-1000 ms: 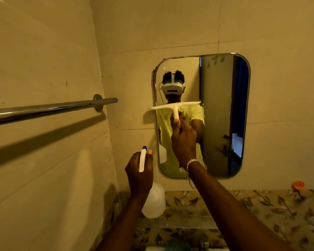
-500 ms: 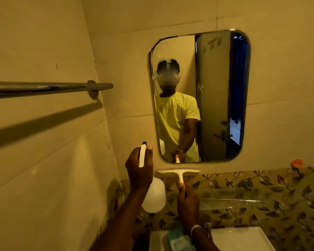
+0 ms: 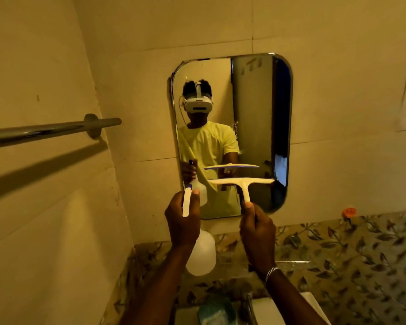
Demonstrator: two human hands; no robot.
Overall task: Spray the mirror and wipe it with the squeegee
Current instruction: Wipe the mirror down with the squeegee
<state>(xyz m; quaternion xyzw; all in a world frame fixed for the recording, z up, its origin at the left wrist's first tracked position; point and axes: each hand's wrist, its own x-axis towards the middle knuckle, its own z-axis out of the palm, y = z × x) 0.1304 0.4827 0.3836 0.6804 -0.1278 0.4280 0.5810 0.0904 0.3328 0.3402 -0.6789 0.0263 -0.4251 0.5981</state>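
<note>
A rounded rectangular mirror (image 3: pixel 256 109) hangs on the tiled wall ahead. My right hand (image 3: pixel 257 228) grips the handle of a white squeegee (image 3: pixel 243 184), whose blade lies level in front of the mirror's lower right part; whether it touches the glass I cannot tell. My left hand (image 3: pixel 182 221) is closed around the trigger head of a translucent white spray bottle (image 3: pixel 202 252), which hangs below the hand, just left of the mirror's bottom edge. Both tools are reflected in the glass.
A chrome towel bar (image 3: pixel 45 131) juts from the left wall at head height. Below the mirror runs a leaf-patterned tile band (image 3: pixel 349 249). A white sink (image 3: pixel 267 310) with a tap (image 3: pixel 247 301) sits at the bottom edge. A small orange object (image 3: pixel 349 212) sticks to the wall at right.
The squeegee swept down from the mirror's upper left to below its bottom edge, then rose again to the lower right part. My left hand kept the bottle in place.
</note>
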